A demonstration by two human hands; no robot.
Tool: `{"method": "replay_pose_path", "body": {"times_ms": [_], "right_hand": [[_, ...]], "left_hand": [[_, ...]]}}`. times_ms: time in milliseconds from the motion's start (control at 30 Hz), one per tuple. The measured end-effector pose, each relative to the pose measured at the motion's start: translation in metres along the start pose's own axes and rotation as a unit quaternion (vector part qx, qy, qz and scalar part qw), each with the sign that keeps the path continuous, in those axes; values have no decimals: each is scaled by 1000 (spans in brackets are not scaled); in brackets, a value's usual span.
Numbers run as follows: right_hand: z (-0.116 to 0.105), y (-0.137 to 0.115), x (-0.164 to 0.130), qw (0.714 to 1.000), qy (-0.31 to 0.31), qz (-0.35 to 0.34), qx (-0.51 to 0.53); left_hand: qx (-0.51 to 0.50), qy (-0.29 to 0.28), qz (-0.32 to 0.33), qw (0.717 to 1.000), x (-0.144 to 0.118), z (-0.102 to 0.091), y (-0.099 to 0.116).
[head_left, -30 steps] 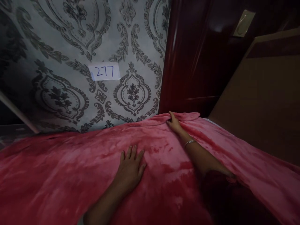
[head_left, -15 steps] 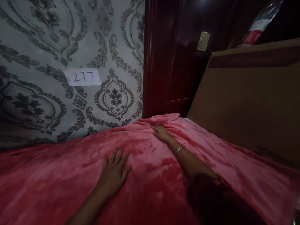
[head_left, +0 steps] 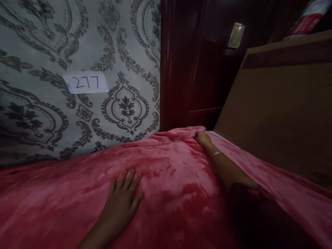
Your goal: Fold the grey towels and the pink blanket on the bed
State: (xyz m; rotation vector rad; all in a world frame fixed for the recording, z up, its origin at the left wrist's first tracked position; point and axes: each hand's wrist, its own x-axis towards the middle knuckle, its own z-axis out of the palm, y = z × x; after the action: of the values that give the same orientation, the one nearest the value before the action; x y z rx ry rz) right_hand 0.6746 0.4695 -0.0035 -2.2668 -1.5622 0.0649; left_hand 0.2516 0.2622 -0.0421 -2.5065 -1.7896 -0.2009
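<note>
- A big pink blanket (head_left: 181, 180) covers almost the whole bottom half of the view. It runs off the left, bottom and right edges, so its full size cannot be seen. Whatever it lies on is hidden under it.
- A wall with grey swirly wallpaper (head_left: 77, 41) stands right behind the blanket on the left. The blanket's far edge meets it with no gap showing.
- A brown board (head_left: 280, 114) stands along the right side of the blanket. Its right end is cut off.
- A dark red wooden door (head_left: 192, 65) stands in the far corner, between the wallpaper and the board. It is shiny, and the top is too dark to make out.
- A dark shape at the bottom right covers part of the right arm. It is too dark to tell what it is.
- The left hand (head_left: 121, 200) lies flat on the blanket near the middle, fingers spread wide, holding nothing.
- The right hand (head_left: 202, 137) reaches to the far corner of the blanket by the door. Its fingers curl over the bunched edge there, and their tips are hidden in the folds. A thin bracelet (head_left: 216, 154) sits on the wrist.
- A white label (head_left: 85, 83) on the wallpaper reads 277.
- A small pale plate (head_left: 236, 35) sits on the door.
- Something red and white (head_left: 308, 19) lies on top of the board, mostly cut off.
</note>
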Motion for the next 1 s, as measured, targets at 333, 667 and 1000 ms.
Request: {"method": "replay_pose_path", "body": {"times_ms": [333,667,1000], "right_hand": [[18,18,3,998,60,22,6],[5,67,36,997,11,73,-1],[8,67,53,990,4,139,12]], "left_hand": [[9,5,15,1000,-2,6,-7],[1,38,14,999,-2,15,-11],[13,70,33,997,-5,21,-15]]}}
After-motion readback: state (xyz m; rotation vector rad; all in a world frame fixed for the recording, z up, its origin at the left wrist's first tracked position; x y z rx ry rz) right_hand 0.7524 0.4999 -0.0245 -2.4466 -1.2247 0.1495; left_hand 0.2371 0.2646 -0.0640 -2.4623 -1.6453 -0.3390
